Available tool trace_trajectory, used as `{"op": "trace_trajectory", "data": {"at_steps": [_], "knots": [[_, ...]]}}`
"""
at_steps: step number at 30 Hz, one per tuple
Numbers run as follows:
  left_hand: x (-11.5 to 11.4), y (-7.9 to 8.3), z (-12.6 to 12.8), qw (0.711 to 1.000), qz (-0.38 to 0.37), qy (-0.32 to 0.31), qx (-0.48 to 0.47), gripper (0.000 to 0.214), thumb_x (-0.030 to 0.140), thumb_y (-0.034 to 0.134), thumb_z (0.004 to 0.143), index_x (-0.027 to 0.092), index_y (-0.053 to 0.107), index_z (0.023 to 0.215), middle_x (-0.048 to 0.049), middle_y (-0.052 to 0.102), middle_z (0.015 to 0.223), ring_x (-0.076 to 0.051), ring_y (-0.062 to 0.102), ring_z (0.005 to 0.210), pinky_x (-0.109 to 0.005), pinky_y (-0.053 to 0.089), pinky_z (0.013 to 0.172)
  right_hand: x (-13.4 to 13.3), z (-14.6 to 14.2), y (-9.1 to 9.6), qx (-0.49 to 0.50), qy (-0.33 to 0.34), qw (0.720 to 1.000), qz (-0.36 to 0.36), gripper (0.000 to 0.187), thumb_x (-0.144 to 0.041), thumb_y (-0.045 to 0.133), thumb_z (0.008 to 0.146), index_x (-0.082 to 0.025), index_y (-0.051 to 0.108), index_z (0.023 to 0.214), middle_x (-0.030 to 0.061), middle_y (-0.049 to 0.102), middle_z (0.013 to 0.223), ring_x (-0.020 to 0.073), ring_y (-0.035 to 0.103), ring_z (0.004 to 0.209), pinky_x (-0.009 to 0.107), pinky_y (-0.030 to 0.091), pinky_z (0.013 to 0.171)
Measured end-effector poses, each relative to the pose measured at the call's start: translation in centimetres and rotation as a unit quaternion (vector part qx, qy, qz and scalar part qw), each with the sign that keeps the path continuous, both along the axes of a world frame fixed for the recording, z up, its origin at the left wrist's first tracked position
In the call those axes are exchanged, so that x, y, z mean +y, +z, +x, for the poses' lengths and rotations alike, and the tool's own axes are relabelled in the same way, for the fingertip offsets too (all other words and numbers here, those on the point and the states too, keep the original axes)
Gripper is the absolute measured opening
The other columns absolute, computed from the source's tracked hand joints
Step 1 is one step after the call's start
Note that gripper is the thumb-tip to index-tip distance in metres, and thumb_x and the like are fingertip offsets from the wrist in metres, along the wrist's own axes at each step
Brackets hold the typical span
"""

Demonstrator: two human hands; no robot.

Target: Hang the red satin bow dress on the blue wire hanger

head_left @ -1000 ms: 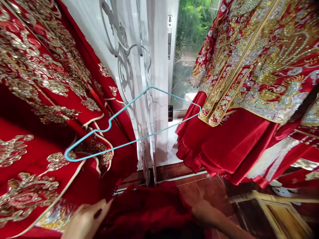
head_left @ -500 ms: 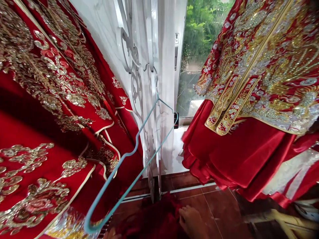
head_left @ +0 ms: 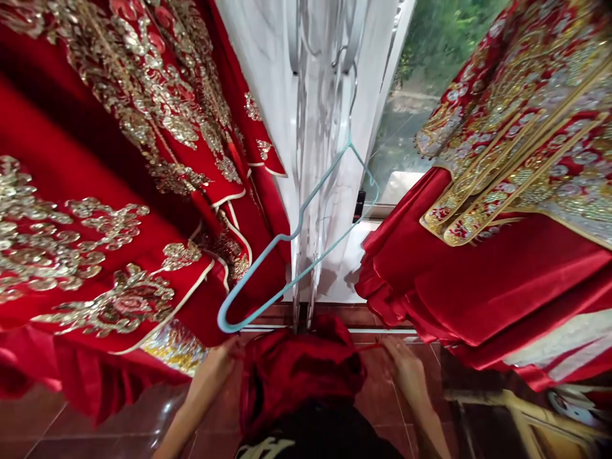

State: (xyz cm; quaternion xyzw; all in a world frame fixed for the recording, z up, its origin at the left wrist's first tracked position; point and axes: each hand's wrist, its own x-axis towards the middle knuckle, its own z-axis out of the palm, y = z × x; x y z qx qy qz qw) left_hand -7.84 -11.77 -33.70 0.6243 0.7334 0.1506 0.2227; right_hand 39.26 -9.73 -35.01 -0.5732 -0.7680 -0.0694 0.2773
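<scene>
Hands are low in view and well apart, on either side of a bunched red satin garment. Left hand looks pinched on the garment's upper left edge, fingers closed and forearm angled inward. Right hand looks pinched on a thin red strap running out of the bunch, though the exact finger placement is hard to tell at this size. Fingertip holds at the edges look right for slippery satin, since they keep the cloth taut without crushing it. The garment lies between the hands, just in front of a dark printed top at the bottom of the view. Above it hangs a teal wire hanger, empty, its hook on a white metal grille and its lower bend just above the cloth. Gold-embroidered red robes hang on both sides: one at left, one at right. Red floor tiles show beneath the hands.
</scene>
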Motion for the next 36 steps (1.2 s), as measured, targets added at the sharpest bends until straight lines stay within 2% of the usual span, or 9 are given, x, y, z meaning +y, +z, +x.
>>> {"op": "trace_trajectory", "data": {"at_steps": [6, 9, 13, 18, 20, 24, 29, 32, 36], "knots": [[1.1, 2.8, -2.2, 0.998, -0.048, -0.030, 0.005, 0.018, 0.010, 0.054, 0.071, 0.021, 0.067, 0.071, -0.0016, 0.063, 0.059, -0.021, 0.065, 0.059, -0.026, 0.043, 0.058, 1.3, 3.0, 2.1, 0.013, 0.006, 0.996, 0.093, 0.025, -0.019, 0.049, 0.091, -0.024, 0.073, 0.097, 0.0049, 0.077, 0.088, 0.0208, 0.074, 0.078, 0.030, 0.058, 0.063], [1.7, 3.9, -1.6, 0.996, -0.038, -0.076, -0.011, 0.016, 0.008, 0.055, 0.074, 0.021, 0.065, 0.071, -0.0029, 0.065, 0.073, -0.021, 0.066, 0.076, -0.030, 0.049, 0.078, 2.4, 1.1, 3.9, 0.118, -0.015, 0.984, 0.135, 0.016, -0.033, 0.062, 0.089, -0.022, 0.073, 0.088, 0.0044, 0.075, 0.077, 0.0188, 0.071, 0.063, 0.030, 0.056, 0.059], [2.4, 4.9, -0.1, 0.989, 0.006, -0.137, -0.048, 0.017, 0.012, 0.052, 0.084, 0.020, 0.061, 0.072, -0.0071, 0.064, 0.097, -0.024, 0.059, 0.106, -0.041, 0.038, 0.108, 3.5, -2.7, 7.2, 0.269, -0.071, 0.947, 0.160, 0.025, -0.042, 0.073, 0.081, -0.018, 0.066, 0.083, 0.0051, 0.071, 0.069, 0.0174, 0.065, 0.053, 0.029, 0.049, 0.047], [2.8, 3.8, 0.0, 0.982, 0.008, -0.129, -0.138, 0.013, 0.013, 0.048, 0.077, 0.018, 0.059, 0.074, -0.0060, 0.061, 0.092, -0.021, 0.060, 0.089, -0.035, 0.048, 0.090, 4.6, -6.1, 11.9, 0.450, 0.035, 0.856, 0.251, 0.051, -0.025, 0.085, 0.067, -0.020, 0.052, 0.106, -0.0012, 0.067, 0.078, 0.0157, 0.068, 0.057, 0.030, 0.056, 0.054], [2.4, 3.0, -0.3, 0.976, -0.004, -0.118, -0.184, 0.009, 0.016, 0.051, 0.074, 0.017, 0.060, 0.071, -0.0034, 0.061, 0.083, -0.019, 0.060, 0.078, -0.030, 0.051, 0.078, 4.7, -6.8, 13.4, 0.476, 0.031, 0.847, 0.237, 0.056, -0.021, 0.086, 0.065, -0.021, 0.050, 0.108, 0.0032, 0.067, 0.094, 0.0163, 0.071, 0.064, 0.029, 0.056, 0.051], [0.7, 1.6, -0.1, 0.965, 0.032, -0.056, -0.253, 0.010, 0.019, 0.054, 0.071, 0.017, 0.058, 0.061, -0.0048, 0.063, 0.089, -0.019, 0.062, 0.084, -0.029, 0.052, 0.077, 4.5, -7.1, 14.8, 0.463, 0.022, 0.850, 0.251, 0.060, -0.018, 0.086, 0.060, -0.022, 0.049, 0.108, 0.0128, 0.057, 0.121, 0.0226, 0.072, 0.090, 0.031, 0.059, 0.050], [-0.7, 0.7, 1.9, 0.936, 0.159, 0.107, -0.294, 0.017, 0.024, 0.056, 0.076, 0.017, 0.062, 0.062, -0.0089, 0.062, 0.108, -0.019, 0.061, 0.090, -0.031, 0.053, 0.083, 4.6, -6.7, 15.5, 0.444, 0.029, 0.854, 0.271, 0.067, -0.014, 0.083, 0.065, -0.021, 0.047, 0.121, 0.0170, 0.044, 0.135, 0.0273, 0.068, 0.105, 0.035, 0.065, 0.056], [-0.2, 0.4, 3.9, 0.896, 0.203, 0.184, -0.350, 0.023, 0.036, 0.054, 0.085, 0.018, 0.067, 0.085, -0.0076, 0.065, 0.097, -0.015, 0.062, 0.065, -0.029, 0.055, 0.062, 4.7, -6.9, 16.2, 0.451, 0.064, 0.849, 0.266, 0.072, -0.008, 0.081, 0.068, -0.023, 0.046, 0.128, 0.0157, 0.036, 0.143, 0.0275, 0.065, 0.113, 0.045, 0.068, 0.073], [1.5, 0.3, 6.8, 0.839, 0.244, 0.225, -0.430, 0.035, 0.043, 0.064, 0.080, 0.018, 0.063, 0.104, 0.0001, 0.065, 0.067, -0.016, 0.064, 0.055, -0.028, 0.057, 0.059, 4.8, -7.4, 17.7, 0.445, 0.117, 0.852, 0.248, 0.084, -0.008, 0.082, 0.069, -0.033, 0.041, 0.137, 0.0110, 0.027, 0.153, 0.0274, 0.059, 0.125, 0.052, 0.066, 0.084]]}}
